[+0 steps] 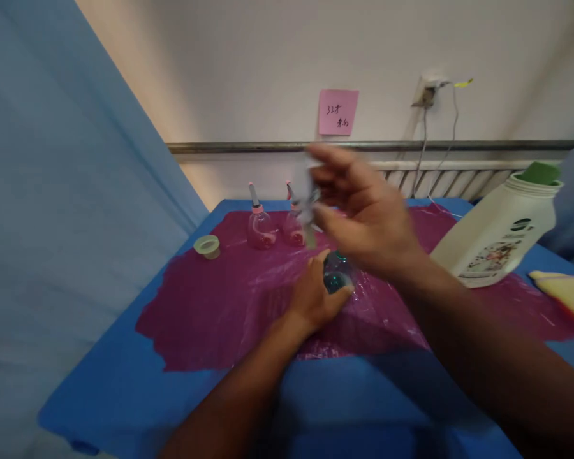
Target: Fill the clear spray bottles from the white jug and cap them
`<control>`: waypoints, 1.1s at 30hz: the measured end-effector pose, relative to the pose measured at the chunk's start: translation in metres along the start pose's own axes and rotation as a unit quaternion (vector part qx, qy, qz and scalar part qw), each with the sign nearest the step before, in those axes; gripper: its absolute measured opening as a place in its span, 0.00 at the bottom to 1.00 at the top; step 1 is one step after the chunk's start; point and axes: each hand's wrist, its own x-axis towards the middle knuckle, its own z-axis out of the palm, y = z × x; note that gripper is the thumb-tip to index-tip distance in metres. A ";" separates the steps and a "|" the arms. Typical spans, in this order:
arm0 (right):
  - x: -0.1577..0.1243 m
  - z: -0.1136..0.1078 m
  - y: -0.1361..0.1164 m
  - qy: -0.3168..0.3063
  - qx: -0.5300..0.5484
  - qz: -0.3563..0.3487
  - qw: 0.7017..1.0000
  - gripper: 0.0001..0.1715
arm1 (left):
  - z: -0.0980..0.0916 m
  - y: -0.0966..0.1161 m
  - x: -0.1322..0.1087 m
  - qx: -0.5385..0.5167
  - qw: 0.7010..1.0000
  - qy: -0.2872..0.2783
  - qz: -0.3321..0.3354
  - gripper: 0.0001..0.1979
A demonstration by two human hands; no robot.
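My left hand (316, 293) is closed around a small clear bottle (335, 273) with green liquid, holding it down on the magenta plastic sheet (210, 312). My right hand (363, 210) hovers above it, fingers pinched on a pale, blurred spray-pump top (307, 204) whose tube hangs down over the bottle. Behind, two small bottles with pink liquid and pump tops (259, 224) (293, 228) stand upright on the sheet.
A blue table (124, 395) carries the sheet. A pale green cap (207, 245) lies at the left; a large white jug with a green lid (502, 229) leans at the right beside a yellow cloth (567, 293). A blue curtain (52, 191) hangs left; a pink note (337, 111) is on the wall.
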 end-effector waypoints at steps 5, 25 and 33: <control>-0.005 -0.064 0.006 0.179 0.041 0.042 0.982 0.29 | 0.003 0.001 -0.003 0.004 1.000 -0.018 0.010 0.43; -0.102 -0.039 0.085 0.033 0.239 0.275 0.931 0.35 | 0.006 0.010 -0.008 -0.023 0.999 -0.050 0.002 0.43; -0.113 -0.042 0.088 0.014 0.237 0.249 0.939 0.28 | 0.008 0.009 -0.007 -0.021 0.998 -0.054 -0.014 0.43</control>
